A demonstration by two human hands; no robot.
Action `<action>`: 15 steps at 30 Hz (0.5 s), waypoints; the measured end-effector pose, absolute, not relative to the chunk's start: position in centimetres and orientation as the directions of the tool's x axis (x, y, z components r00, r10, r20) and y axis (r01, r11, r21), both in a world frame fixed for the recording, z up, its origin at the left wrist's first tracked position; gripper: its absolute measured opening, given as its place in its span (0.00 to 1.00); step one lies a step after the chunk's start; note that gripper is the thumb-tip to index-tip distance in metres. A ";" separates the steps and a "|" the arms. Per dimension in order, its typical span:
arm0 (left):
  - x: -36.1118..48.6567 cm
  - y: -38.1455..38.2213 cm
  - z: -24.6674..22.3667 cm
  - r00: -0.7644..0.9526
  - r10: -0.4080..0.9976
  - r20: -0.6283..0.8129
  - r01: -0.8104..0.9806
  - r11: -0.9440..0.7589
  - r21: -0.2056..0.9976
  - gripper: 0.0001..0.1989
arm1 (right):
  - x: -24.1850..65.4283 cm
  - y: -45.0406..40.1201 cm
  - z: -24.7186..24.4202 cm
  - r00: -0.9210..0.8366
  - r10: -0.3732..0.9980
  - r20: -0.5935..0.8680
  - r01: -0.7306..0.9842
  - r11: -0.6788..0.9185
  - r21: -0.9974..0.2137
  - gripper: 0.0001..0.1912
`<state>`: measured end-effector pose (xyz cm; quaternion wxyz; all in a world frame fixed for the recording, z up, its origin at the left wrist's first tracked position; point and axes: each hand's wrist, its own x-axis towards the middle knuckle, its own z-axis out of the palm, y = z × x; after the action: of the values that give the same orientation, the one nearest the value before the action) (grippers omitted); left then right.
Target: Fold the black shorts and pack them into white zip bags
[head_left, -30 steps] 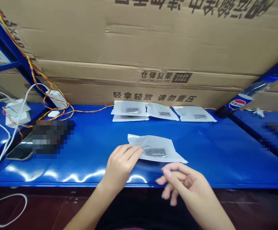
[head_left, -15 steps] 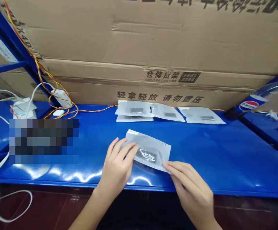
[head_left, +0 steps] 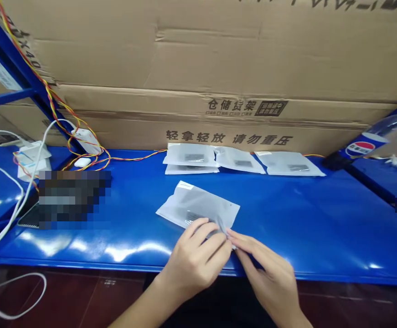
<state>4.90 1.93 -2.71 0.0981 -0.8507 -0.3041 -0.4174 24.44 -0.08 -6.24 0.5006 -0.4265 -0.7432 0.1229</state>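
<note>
A frosted zip bag [head_left: 198,202] with a dark item inside lies tilted on the blue shelf in front of me. My left hand [head_left: 200,257] is closed on its lower edge near the right corner, the fingers curled over the film. Right beside it, my right hand [head_left: 266,269] pinches the same corner between thumb and fingers. The two hands nearly touch, and the bag's corner is partly hidden by them.
Several similar bags [head_left: 241,160] lie along the back of the blue shelf [head_left: 321,228], before a large carton [head_left: 198,59]. A cola bottle [head_left: 362,145] leans at the right. White cables, twisted wires and a blurred dark device [head_left: 78,198] are at the left.
My left hand has moved right and down along the bag, from its left part to the lower right corner. The bag's left end is now uncovered. My right hand has shifted slightly left.
</note>
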 end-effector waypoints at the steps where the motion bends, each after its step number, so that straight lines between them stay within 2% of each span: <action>1: 4.8 1.8 -2.7 0.473 0.439 0.764 0.597 -0.797 0.088 0.10 | 24.5 0.0 -6.2 -0.143 0.756 0.639 0.501 0.612 -0.612 0.19; 8: 4.7 1.3 -2.6 0.495 0.407 0.768 0.561 -0.824 0.075 0.12 | 24.4 -0.2 -6.4 -0.126 0.721 0.682 0.508 0.637 -0.580 0.26; 15: 2.3 1.6 -2.9 0.453 0.460 0.764 0.677 -0.735 0.041 0.10 | 26.7 -0.2 -5.5 -0.089 0.761 0.642 0.556 0.573 -0.602 0.20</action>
<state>2.26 1.62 -2.91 0.1361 -0.8413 -0.3378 -0.3995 26.73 -0.18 -5.52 0.5024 -0.4506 -0.7308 0.1022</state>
